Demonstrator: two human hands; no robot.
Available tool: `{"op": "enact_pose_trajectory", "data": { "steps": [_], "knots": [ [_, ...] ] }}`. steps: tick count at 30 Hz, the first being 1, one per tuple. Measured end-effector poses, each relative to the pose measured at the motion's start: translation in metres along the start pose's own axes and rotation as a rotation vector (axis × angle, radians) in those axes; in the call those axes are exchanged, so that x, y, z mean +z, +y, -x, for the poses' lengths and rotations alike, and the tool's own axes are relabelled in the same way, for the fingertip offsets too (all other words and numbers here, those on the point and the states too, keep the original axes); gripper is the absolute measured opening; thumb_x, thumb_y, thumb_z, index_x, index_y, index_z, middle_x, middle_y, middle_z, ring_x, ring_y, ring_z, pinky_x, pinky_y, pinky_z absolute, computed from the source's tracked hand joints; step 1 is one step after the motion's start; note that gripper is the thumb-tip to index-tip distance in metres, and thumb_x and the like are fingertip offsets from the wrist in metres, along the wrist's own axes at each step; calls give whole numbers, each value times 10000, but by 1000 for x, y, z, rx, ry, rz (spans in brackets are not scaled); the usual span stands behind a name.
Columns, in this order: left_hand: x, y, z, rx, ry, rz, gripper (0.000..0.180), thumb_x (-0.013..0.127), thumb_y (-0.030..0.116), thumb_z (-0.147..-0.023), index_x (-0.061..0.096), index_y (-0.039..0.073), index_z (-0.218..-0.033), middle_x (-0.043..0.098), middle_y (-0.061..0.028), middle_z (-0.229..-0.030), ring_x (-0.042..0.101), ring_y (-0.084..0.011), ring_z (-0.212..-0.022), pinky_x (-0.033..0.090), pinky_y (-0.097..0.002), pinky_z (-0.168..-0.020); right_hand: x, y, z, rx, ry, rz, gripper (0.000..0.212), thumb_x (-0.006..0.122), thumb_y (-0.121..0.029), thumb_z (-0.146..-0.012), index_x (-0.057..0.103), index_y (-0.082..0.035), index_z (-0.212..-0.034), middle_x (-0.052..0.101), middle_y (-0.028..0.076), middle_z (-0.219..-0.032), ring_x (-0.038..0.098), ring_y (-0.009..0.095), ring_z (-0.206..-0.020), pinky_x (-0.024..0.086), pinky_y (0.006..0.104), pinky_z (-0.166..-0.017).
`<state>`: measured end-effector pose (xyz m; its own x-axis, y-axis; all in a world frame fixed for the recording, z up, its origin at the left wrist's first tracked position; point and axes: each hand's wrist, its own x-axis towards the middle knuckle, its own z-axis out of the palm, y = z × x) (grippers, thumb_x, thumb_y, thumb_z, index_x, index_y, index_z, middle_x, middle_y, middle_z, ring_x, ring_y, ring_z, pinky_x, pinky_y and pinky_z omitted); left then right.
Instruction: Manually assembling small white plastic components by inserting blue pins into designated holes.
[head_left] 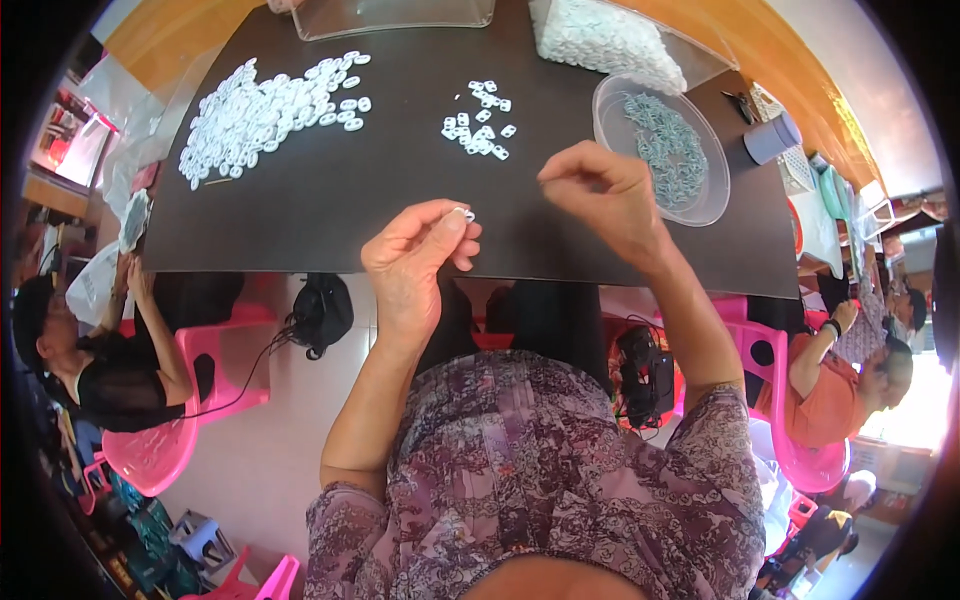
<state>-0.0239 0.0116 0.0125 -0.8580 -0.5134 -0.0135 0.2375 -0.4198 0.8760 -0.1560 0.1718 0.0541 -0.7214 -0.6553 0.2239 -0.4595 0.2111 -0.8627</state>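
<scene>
Head | small white piece (469, 215), partly covered | left fingers (443, 236) pinching it | right fingers (578, 158) unclear

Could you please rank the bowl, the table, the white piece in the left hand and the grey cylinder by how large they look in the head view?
1. Table
2. Bowl
3. Grey cylinder
4. White piece, partly hidden by the fingers
</scene>
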Motion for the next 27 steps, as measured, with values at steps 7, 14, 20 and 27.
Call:
{"op": "enact_pose_trajectory", "data": {
  "steps": [7, 14, 20, 27],
  "knots": [
    [-3, 7, 7, 55, 18, 10, 138, 634, 31, -829, 640, -51, -940, 636, -96, -770, 578, -112, -624, 471, -208, -558, 43, -19, -1, 64, -183, -290, 93, 625, -3, -794, 636, 5, -886, 601, -10, -822, 541, 43, -752, 443, 195, -682],
    [-10, 9, 12, 23, 18, 9, 142, 632, 40, -835, 638, -45, -949, 628, -73, -772, 552, -89, -625, 440, -190, -548, 57, -22, 0, 130, -168, -406, 141, 654, -5, -781, 609, 10, -914, 606, 5, -834, 556, 52, -763, 465, 208, -704],
    [-13, 10, 14, 44, 39, -48, 141, 635, 59, -839, 640, -35, -943, 621, -49, -764, 537, -73, -624, 423, -179, -544, 61, -24, -1, 115, -191, -344, 151, 666, -11, -775, 607, 14, -911, 609, 10, -837, 562, 58, -760, 469, 207, -698],
    [-16, 6, 15, 109, 36, -120, 137, 639, 68, -834, 643, -38, -922, 622, -43, -759, 544, -73, -623, 428, -180, -550, 63, -23, -2, 107, -202, -327, 150, 673, -19, -771, 611, 8, -905, 607, 4, -822, 554, 52, -746, 461, 203, -682]
  ]
}}
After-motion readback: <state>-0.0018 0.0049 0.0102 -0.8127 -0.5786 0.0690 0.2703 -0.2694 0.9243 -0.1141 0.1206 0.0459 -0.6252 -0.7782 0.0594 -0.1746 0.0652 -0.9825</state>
